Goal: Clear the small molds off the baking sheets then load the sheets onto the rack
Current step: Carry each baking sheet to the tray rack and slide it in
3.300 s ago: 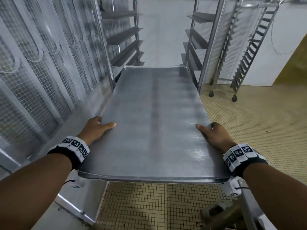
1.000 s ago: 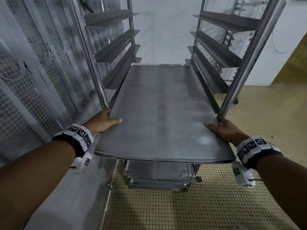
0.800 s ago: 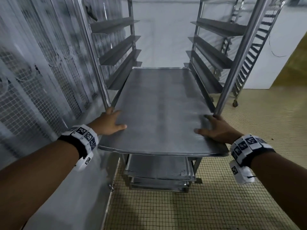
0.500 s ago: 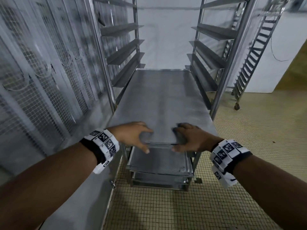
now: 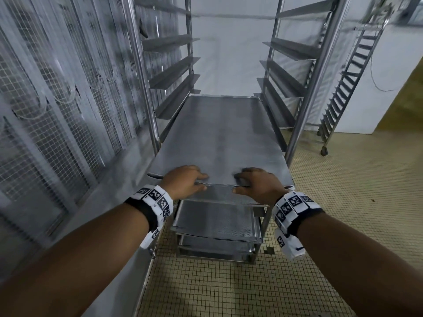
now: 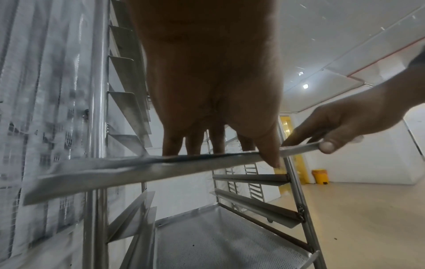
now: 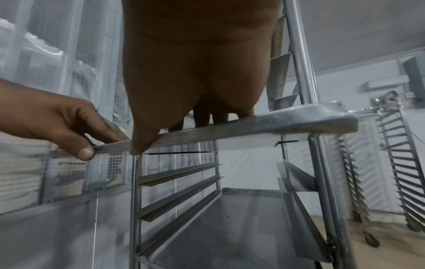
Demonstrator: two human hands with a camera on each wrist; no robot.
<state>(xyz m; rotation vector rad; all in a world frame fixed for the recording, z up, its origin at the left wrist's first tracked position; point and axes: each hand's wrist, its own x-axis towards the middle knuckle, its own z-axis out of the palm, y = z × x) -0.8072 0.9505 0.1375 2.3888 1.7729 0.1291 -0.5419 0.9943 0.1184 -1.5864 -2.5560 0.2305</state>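
Both hands, left hand (image 5: 183, 180) and right hand (image 5: 258, 183), pinch the baking sheet's (image 5: 219, 138) near edge at frame centre; an uneven push could jam it in the rack (image 5: 299, 124) rails.

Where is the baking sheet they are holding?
In the head view, the baking sheet lies centre frame inside the rack, its near edge held by the left hand and right hand.
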